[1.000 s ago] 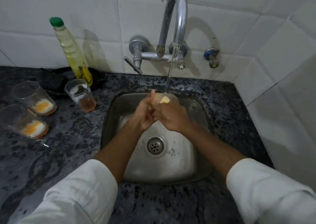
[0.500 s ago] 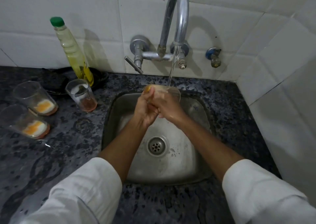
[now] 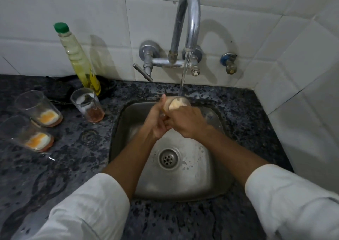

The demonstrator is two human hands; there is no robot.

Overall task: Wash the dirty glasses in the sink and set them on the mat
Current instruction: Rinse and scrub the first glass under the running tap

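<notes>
A clear glass [image 3: 177, 103] with pale residue inside is tilted over the back of the steel sink [image 3: 218, 183], under the running stream of water [image 3: 183, 78]. My left hand [image 3: 156, 123] grips its left side, thumb up along the wall. My right hand [image 3: 188, 123] wraps round it from the right, and its fingertips are hidden. Three dirty glasses stand on the dark counter at the left: two with orange and white dregs [image 3: 39, 109] [image 3: 27, 134] and one with brownish dregs [image 3: 88, 105].
A yellow dish-soap bottle [image 3: 78, 60] with a green cap stands against the tiled wall. Behind it lies a dark dish or mat [image 3: 58, 93]. The chrome tap [image 3: 189, 15] arches over the sink, with a lever [image 3: 143, 72] at its left. The granite counter [image 3: 77, 157] is wet.
The hands lifted the glass a little toward the tap, then eased it back down. The glass has turned slightly between them. The water keeps running.
</notes>
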